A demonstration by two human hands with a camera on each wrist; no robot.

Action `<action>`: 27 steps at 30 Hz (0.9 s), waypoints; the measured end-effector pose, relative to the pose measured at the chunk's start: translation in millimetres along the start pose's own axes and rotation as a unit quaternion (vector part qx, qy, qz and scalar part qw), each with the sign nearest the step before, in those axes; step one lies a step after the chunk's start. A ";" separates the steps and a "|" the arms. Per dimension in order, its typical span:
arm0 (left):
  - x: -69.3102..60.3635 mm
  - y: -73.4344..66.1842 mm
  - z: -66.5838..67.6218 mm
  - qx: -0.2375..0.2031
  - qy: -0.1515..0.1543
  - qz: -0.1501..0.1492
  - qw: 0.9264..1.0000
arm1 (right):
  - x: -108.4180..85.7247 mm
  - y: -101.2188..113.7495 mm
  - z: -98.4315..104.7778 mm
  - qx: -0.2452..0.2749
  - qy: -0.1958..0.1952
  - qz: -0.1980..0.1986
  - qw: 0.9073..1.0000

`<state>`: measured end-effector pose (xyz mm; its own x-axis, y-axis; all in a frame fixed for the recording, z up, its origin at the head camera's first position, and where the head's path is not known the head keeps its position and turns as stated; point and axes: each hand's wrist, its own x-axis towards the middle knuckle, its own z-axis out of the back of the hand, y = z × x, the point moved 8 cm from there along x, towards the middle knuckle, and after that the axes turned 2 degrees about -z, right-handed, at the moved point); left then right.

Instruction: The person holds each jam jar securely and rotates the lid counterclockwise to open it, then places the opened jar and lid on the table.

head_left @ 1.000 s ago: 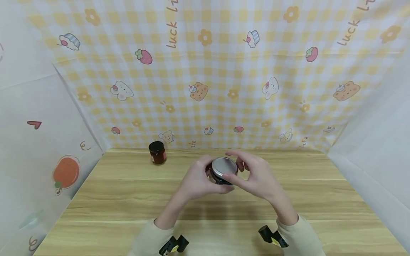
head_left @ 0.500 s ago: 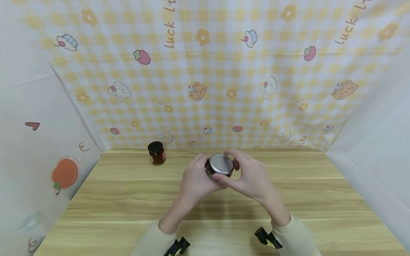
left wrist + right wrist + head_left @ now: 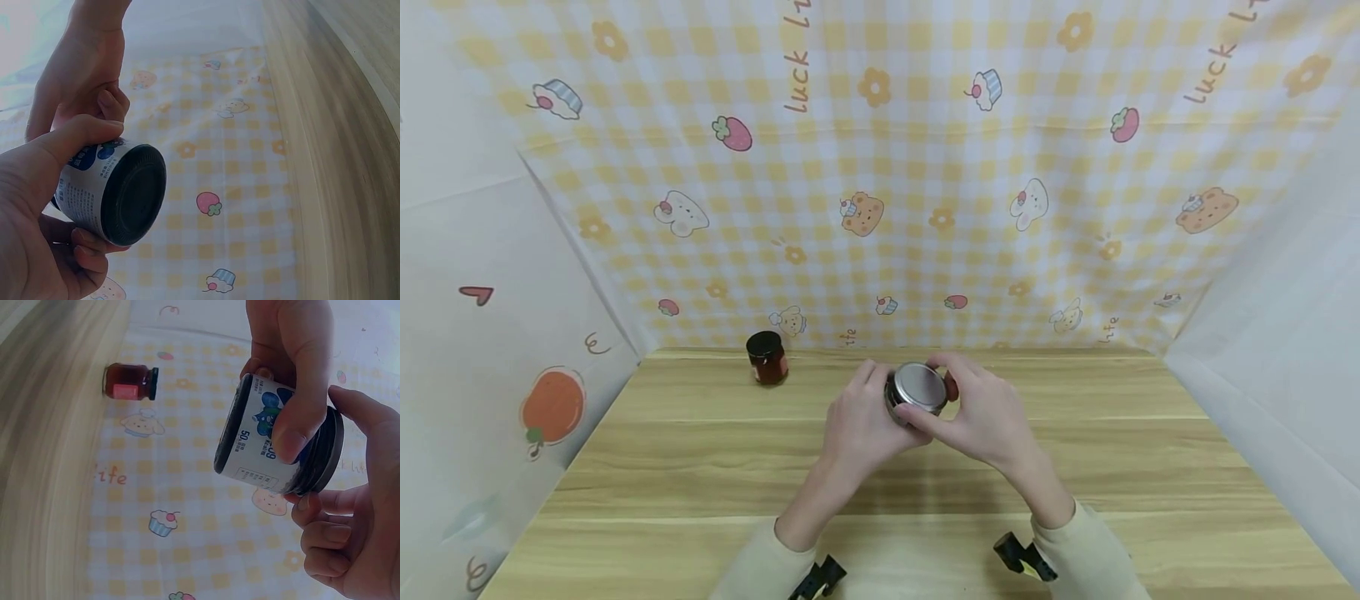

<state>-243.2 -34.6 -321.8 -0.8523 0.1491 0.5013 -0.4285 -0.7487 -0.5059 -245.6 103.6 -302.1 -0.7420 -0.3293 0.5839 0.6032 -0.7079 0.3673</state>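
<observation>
A dark glass jar (image 3: 254, 434) with a white label showing blueberries is held above the table. My left hand (image 3: 861, 417) grips its body, the thumb lying across the label in the right wrist view. A silver metal lid (image 3: 920, 386) sits on top of the jar. My right hand (image 3: 988, 417) pinches the lid's edge between thumb and fingers. The jar's dark base (image 3: 134, 195) faces the left wrist camera. Fingers behind the jar are partly hidden in the head view.
A second jar (image 3: 767, 358), dark red with a black lid and reddish label, stands at the table's back left. The wooden table (image 3: 662, 467) meets a yellow checked cloth (image 3: 820, 275) behind. White sheets (image 3: 467, 333) hang at both sides.
Over the second, both hands and the jar shift slightly left in the head view. The right thumb and fingers come in around the lid. The red jar stays in place.
</observation>
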 end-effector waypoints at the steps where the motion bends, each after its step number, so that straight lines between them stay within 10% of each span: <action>1: 0.0 0.1 -0.4 0.000 0.003 0.001 1.000 | 0.0 -0.1 0.0 0.000 0.000 0.000 1.000; 27: 1.7 3.2 -12.4 -0.072 0.091 -0.053 0.992 | -2.6 -5.4 -2.2 0.026 0.118 0.012 0.993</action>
<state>-249.8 -28.7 -331.3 -0.8347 0.3463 0.4281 -0.5457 -0.6243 -0.5590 -247.6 106.9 -307.2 -0.7720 -0.4871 0.4083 0.6306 -0.6673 0.3962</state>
